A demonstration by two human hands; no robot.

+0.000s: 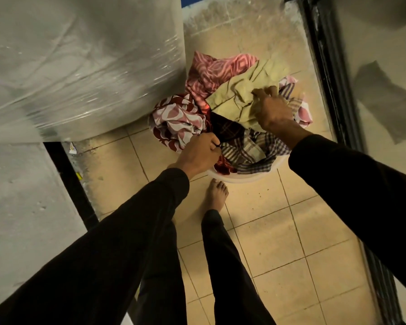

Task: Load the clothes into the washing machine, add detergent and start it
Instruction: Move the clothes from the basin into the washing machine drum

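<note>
Two hands dig into clothes heaped in a white basin (234,177) on the tiled floor (291,231). Plastic-wrapped machine (80,66) stands at left, just beside the basin. Left hand (198,156) clenches maroon patterned cloth (176,120) at the near edge; right hand (271,109) grips yellow cloth (239,95) on top.

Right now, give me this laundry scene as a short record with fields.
container: white basin on the tiled floor, heaped with clothes
left hand: grips the maroon patterned cloth
right hand: grips the pale yellow cloth
also in heap: pink striped cloth, checked cloth
beside basin: plastic-wrapped appliance
</note>
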